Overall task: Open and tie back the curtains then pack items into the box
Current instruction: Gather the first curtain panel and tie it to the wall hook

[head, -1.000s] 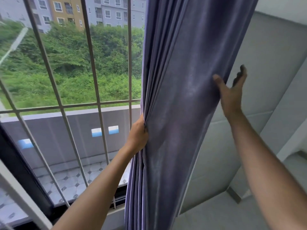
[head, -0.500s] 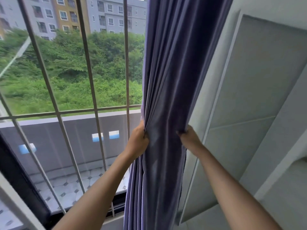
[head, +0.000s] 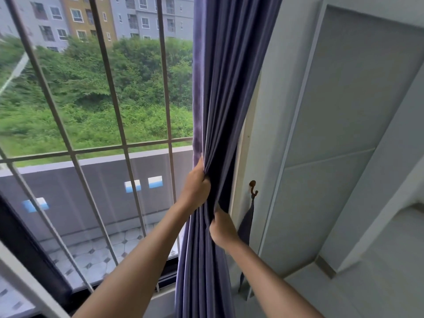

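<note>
A purple curtain (head: 220, 92) hangs bunched into a narrow column at the right side of the window. My left hand (head: 196, 188) grips its left folds at about mid height. Slightly lower, my right hand (head: 223, 228) clutches the right folds, so the fabric is pinched between both hands. On the white frame just right of the curtain sits a small brown hook (head: 253, 188), and a dark tie-back strap (head: 246, 223) hangs down from it, close to my right hand.
The window (head: 91, 111) with its slanted metal bars (head: 107, 92) fills the left half. White wall panels (head: 332, 134) and a ledge (head: 367, 283) lie to the right. A white sill edge (head: 20, 285) crosses the lower left corner.
My right hand came off the curtain's far right edge, swept the fabric leftward into a tight bundle and dropped below my left hand. The hook and strap became uncovered.
</note>
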